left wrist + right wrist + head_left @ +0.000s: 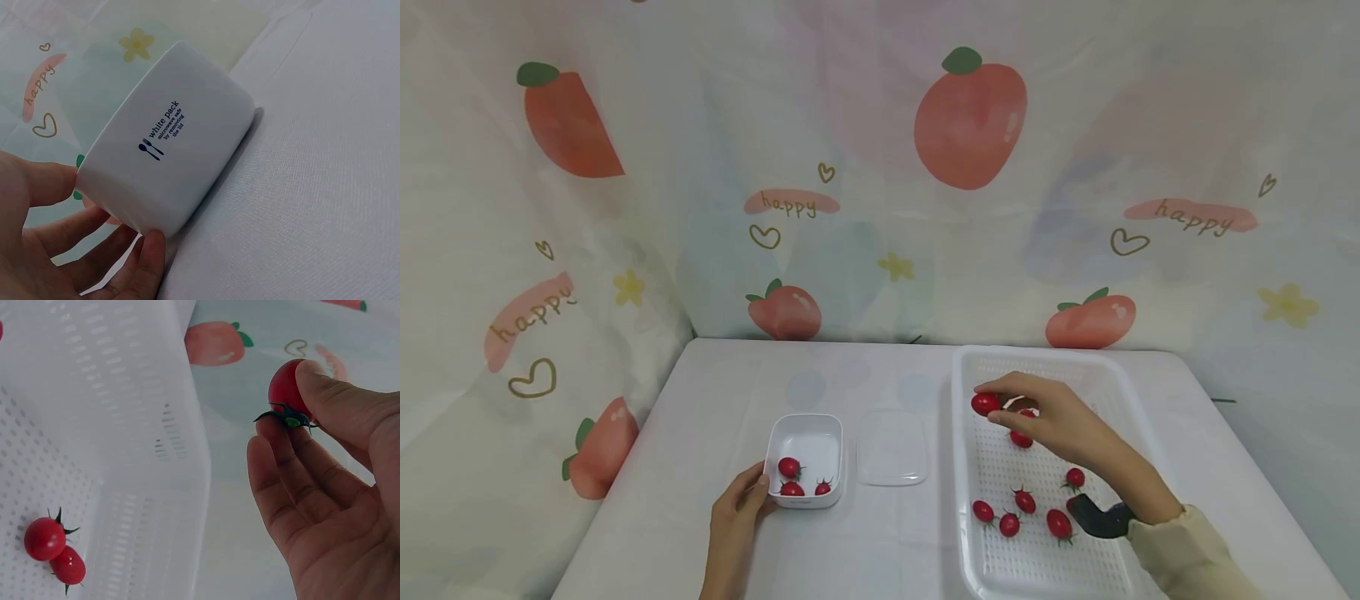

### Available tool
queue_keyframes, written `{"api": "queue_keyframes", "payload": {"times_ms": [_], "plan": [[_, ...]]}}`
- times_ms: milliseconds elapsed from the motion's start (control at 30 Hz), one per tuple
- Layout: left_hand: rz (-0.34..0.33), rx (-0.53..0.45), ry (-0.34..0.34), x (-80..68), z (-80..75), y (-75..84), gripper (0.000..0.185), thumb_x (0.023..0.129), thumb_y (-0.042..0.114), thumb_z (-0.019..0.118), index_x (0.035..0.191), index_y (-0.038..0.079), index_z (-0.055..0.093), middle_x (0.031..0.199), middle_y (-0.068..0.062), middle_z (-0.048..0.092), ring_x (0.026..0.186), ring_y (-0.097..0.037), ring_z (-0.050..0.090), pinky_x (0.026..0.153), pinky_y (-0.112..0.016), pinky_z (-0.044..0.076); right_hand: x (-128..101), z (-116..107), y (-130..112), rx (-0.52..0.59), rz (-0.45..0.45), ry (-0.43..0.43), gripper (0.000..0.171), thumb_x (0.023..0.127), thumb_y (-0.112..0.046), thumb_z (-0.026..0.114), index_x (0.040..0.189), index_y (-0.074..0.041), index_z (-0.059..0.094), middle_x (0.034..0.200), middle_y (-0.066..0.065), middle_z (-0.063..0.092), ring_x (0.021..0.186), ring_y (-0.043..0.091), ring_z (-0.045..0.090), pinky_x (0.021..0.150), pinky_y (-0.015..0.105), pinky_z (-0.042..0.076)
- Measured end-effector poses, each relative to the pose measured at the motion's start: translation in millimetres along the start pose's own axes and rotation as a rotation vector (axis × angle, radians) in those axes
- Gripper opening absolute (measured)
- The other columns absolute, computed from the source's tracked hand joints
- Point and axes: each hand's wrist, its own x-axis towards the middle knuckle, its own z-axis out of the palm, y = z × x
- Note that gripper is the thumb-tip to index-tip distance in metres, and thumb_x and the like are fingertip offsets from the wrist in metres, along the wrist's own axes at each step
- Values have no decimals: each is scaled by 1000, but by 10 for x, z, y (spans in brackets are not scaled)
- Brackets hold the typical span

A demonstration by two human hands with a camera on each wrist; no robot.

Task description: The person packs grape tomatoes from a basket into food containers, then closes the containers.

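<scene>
Red cherry tomato (986,404), pinched by the right hand (1047,414) above the perforated basket (996,471)! Left hand (737,508) grips a white tub (814,437); clear lid (892,447) at its three o'clock, tablecloth (887,542) below, fruit-printed backdrop (865,108) at twelve.

The right hand (334,506) pinches a red tomato (284,387) with a green stalk (292,419); at left, two tomatoes (45,539) touch each other in a white perforated basket (199,469).
</scene>
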Motion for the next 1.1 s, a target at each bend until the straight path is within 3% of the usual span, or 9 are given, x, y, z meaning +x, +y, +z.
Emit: {"api": "queue_keyframes", "payload": {"times_ms": [267,467,800,1100], "plan": [[0,8,5,-2,0,-1,50,109,38,54,151,10,53,153,-17,55,123,-26,64,95,-23,61,259,81,-146,90,-31,-50,37,95,-22,77,131,-14,70,117,-4,74,104,12,71,94,30,62],[2,4,4,-11,6,11,50,109,37,53,151,10,52,153,-17,54,126,-28,62,96,-23,61,453,212,-242,174,-49,-115,38,95,-18,77,131,-11,70,118,-1,74,105,14,70,96,30,61],[-3,14,6,-6,11,19,50,109,38,53,152,10,52,154,-16,53,129,-29,60,97,-23,60,743,468,-414,221,-91,-242,35,96,-18,76,129,-10,71,119,3,75,104,16,69,93,30,61],[-9,-3,0,6,13,2,51,109,39,53,152,10,51,153,-18,53,131,-31,58,97,-24,60,986,739,-644,231,-64,-337,30,96,-17,76,126,-15,72,118,0,74,102,12,68,92,26,60]]}}
